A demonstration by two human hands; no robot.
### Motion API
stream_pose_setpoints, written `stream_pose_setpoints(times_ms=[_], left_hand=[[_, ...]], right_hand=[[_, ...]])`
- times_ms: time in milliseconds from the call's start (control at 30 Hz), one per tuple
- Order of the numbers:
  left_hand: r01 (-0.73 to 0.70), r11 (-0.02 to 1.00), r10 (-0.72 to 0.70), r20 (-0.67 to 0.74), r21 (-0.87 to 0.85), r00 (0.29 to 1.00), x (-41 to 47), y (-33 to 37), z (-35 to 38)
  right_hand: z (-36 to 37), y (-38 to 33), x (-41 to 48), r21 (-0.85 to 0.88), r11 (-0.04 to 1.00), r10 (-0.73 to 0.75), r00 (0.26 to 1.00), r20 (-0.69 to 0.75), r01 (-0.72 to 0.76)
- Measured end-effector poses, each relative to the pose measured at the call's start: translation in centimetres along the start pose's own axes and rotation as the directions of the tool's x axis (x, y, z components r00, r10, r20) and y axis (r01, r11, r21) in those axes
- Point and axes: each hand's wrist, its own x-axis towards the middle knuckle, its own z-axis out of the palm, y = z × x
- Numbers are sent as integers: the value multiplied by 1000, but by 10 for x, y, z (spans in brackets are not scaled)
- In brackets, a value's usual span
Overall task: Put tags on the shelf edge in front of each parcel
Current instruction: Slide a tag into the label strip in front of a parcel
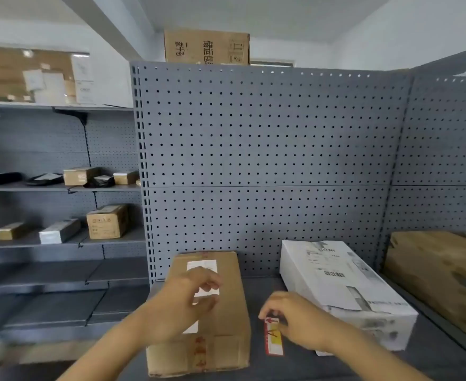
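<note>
The tag [273,336] — a narrow red-and-white strip with a yellow patch — hangs from the right hand [295,317], pinched at its top end between fingertips, its long axis running down toward the near edge of the shelf [430,361]. It sits in the gap between the brown parcel [221,320] and the white parcel [344,292], just beside the brown one, so the right hand is plainly the nearer for pressing it onto the front lip, which lies below the frame and cannot be seen. The left hand [182,301] hovers over the brown parcel's top with fingers loosely spread, holding nothing I can make out, though it is blurred. Judging by this, the strip must travel toward the viewer and down; neither parcel blocks that path. Farther right stands a wooden-looking crate [441,273], behind all rises the grey pegboard [267,149], and on top of it sits a cardboard box [207,46].
</note>
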Motion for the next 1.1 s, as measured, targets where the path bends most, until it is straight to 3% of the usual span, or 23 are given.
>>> stream_pose_setpoints(times_ms=[100, 200, 333, 467, 633, 800, 967, 1100], left_hand=[[-33, 999, 33, -18, 1, 999, 9, -8, 10], [-106, 993, 107, -36, 44, 994, 20, -17, 22], [-66, 994, 78, -136, 87, 988, 26, -34, 28], [2, 999, 5, -210, 34, 978, 22, -47, 38], [-43, 983, 71, -153, 180, 986, 17, -47, 51], [-49, 982, 78, -157, 182, 984, 18, -51, 53], [-96, 984, 122, -181, 147, 976, 22, -53, 51], [-68, 997, 74, -173, 39, 982, 19, -64, 57]], right_hand=[[7, 15, 15, -178, 983, -16, 988, 154, 43], [13, 26, 32, -446, 844, -156, 932, 326, 297], [22, 43, 57, -549, 667, -297, 855, 425, 504], [29, 54, 68, -533, 630, -315, 813, 489, 565], [32, 61, 71, -545, 568, -357, 782, 512, 616], [29, 58, 78, -522, 603, -313, 781, 541, 604], [15, 52, 74, -402, 763, -285, 821, 495, 507], [4, 42, 60, -349, 817, -281, 845, 455, 459]])
